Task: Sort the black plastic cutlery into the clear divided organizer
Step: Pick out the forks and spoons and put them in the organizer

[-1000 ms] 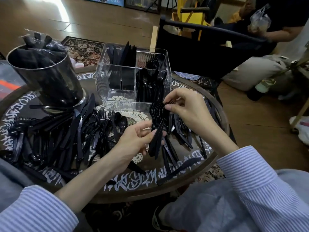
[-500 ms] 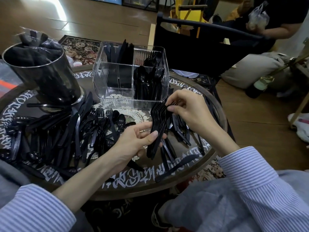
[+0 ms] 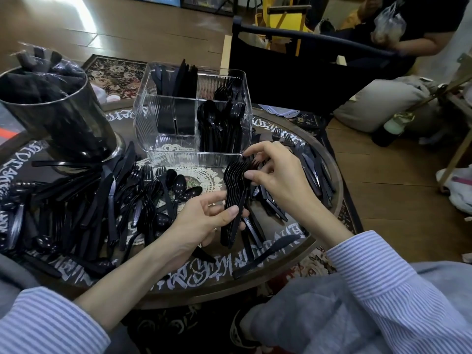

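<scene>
The person is squaring up a nested stack of forks (image 3: 236,198) above the round table (image 3: 255,274), just in front of the clear divided organizer (image 3: 166,129). The left hand (image 3: 204,221) is gripping the handle end, thumb curled across the front and fingers closed behind, while the right hand (image 3: 278,175) is pinching the tine end between thumb and fingertips. Compared with a second ago the stack is sitting much as it was, only the grip at the top has tightened a little and the bundle is leaning slightly nearer the organizer, so the forks are likely being aligned before going in. Inside the organizer, knives are standing in the rear left section and spoons in the front right one; the rear right section seems to be holding forks, though the ribbed wall is blurring that. The front left section is showing nothing inside. A large loose pile of cutlery (image 3: 102,200) is lying on the table's left side, so much sorting is remaining.
</scene>
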